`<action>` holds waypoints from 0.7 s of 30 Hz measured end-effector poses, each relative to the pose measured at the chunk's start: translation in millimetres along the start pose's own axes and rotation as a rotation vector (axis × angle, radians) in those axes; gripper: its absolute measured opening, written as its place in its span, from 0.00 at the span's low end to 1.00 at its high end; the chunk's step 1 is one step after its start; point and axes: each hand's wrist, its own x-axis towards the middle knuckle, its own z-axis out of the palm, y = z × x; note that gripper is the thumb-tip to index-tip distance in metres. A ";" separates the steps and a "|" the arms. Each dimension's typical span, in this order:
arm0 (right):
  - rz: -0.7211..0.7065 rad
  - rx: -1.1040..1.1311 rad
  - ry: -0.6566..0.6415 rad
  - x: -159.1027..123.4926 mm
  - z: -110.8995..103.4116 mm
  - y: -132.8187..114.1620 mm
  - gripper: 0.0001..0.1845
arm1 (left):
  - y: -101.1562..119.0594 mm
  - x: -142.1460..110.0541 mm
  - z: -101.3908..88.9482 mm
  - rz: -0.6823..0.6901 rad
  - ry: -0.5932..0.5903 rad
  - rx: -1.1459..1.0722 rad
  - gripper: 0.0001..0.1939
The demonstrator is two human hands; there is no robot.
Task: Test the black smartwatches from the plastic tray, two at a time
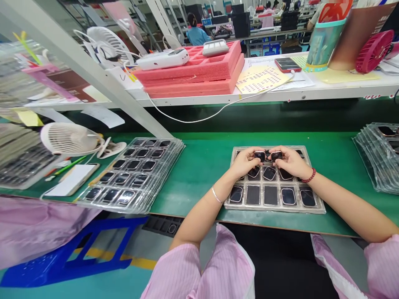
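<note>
A clear plastic tray of small dark watch cases lies on the green belt in front of me. My left hand pinches one watch case over the tray's far rows. Close beside it, my right hand pinches another watch case. Both cases are held just above the tray, a few centimetres apart. Cases such as one fill most near pockets, though two pockets look empty. A silver bangle circles my left wrist, and red beads circle my right.
A stack of filled trays sits to the left, another stack at the right edge. A white fan and a phone lie at left. On the shelf behind are pink foam trays. People work far behind.
</note>
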 end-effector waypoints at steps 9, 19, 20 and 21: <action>0.039 0.011 -0.014 0.1 -0.3 -2.2 0.17 | -0.9 0.9 -1.3 -0.020 0.005 0.022 0.20; 0.009 0.005 -0.005 -0.4 -0.6 -2.0 0.15 | -2.0 0.6 -2.3 -0.030 0.015 0.041 0.19; -0.005 -0.003 -0.004 -0.4 -0.3 -2.3 0.16 | -1.6 0.4 -2.5 -0.019 0.012 0.038 0.18; -0.015 -0.011 -0.003 -0.4 -0.1 -2.7 0.17 | -1.1 0.2 -2.6 -0.008 0.011 0.034 0.17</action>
